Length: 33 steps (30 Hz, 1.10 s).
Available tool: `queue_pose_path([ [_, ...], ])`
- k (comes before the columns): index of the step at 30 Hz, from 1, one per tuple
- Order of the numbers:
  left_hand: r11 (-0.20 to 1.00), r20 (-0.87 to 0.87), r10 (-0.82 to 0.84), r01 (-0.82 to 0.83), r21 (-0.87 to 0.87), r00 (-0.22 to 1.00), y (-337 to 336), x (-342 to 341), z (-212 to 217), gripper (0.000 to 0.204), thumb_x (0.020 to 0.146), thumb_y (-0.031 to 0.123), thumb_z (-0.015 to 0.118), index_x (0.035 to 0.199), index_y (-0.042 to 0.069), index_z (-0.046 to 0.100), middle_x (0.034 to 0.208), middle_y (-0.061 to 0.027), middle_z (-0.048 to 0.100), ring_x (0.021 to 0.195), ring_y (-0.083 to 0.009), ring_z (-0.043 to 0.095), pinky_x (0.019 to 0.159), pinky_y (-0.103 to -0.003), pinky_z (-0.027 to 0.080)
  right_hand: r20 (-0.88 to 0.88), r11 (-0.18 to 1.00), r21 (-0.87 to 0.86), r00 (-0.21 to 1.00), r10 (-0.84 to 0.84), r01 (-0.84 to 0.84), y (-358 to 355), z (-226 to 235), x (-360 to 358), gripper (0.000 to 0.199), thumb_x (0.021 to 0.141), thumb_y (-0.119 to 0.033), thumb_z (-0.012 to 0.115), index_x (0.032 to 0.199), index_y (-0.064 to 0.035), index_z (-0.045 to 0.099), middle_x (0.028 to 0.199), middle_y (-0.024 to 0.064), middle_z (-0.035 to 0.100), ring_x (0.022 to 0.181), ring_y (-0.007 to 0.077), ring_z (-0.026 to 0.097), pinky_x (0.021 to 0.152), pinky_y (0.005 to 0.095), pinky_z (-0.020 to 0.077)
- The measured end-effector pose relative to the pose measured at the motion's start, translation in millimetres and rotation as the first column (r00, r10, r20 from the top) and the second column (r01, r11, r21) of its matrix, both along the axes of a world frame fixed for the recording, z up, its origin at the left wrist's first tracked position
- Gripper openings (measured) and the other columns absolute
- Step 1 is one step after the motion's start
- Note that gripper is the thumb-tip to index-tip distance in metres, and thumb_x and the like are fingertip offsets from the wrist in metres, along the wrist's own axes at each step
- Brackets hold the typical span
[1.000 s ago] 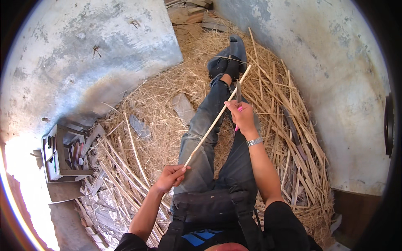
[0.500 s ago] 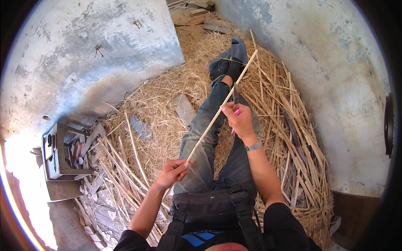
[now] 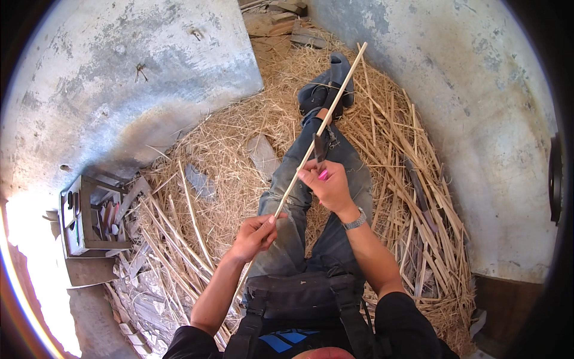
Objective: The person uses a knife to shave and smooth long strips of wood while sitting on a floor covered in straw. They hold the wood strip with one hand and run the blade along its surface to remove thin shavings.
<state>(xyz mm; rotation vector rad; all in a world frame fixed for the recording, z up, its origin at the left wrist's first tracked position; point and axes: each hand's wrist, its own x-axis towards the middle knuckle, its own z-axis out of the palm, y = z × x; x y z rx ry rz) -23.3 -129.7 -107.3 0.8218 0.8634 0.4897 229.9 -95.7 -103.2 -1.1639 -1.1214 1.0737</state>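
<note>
A long, thin, pale wooden strip (image 3: 339,96) runs slantwise across my outstretched legs, its far end beyond my shoes. My left hand (image 3: 255,235) pinches it near my left thigh, and its lower end passes back beside my waist. Closed around a knife with a pink handle (image 3: 323,175), my right hand (image 3: 327,186) sits further up the strip. The dark knife blade (image 3: 319,148) points away from me and lies against the strip. My right thumb and fingertips also touch the strip.
Shavings (image 3: 233,143) cover the floor around my legs. Cut strips (image 3: 412,221) are heaped on the right, with a dark long blade-like tool (image 3: 418,191) among them. A small wooden cabinet (image 3: 98,218) stands at left. Plastered walls (image 3: 472,119) rise on both sides.
The strip has slid forward, its far end now further away. My right hand and the knife have come back along it toward my left hand, which has risen slightly.
</note>
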Motion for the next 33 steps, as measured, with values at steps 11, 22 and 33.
queue_pose_path([
  [11,0.878,-0.382,0.140,0.063,0.474,0.914,-1,12,-47,0.040,0.104,0.019,0.064,0.139,0.001,0.064,0.068,0.0028,0.064,0.060,-0.0006,0.051,0.056,-0.020,0.039,0.395,0.974,0.047,0.892,-0.220,0.219,0,-76,1,0.020,0.107,-0.023,0.056,0.098,-0.0056,0.055,0.063,0.0118,0.056,0.056,0.0276,0.060,0.053,0.0398,0.0433],
  [22,0.771,-0.483,0.348,0.048,0.635,0.804,-8,28,-56,0.033,0.098,0.010,0.067,0.130,0.000,0.070,0.065,-0.0059,0.069,0.060,-0.0068,0.066,0.058,-0.027,0.051,0.565,0.906,0.298,0.709,-0.422,0.302,62,-103,41,0.038,0.097,-0.008,0.065,0.134,-0.0123,0.069,0.086,0.0218,0.072,0.070,0.0379,0.069,0.062,0.0420,0.0537],
  [33,0.701,-0.545,0.405,0.132,0.700,0.735,-6,38,-61,0.032,0.097,0.012,0.066,0.127,0.006,0.072,0.062,-0.0162,0.065,0.056,-0.0168,0.069,0.056,-0.034,0.052,0.456,0.948,0.275,0.846,-0.278,0.163,20,-120,7,0.031,0.098,-0.009,0.066,0.128,-0.0073,0.072,0.095,0.0253,0.072,0.058,0.0248,0.066,0.055,0.0333,0.0490],
])
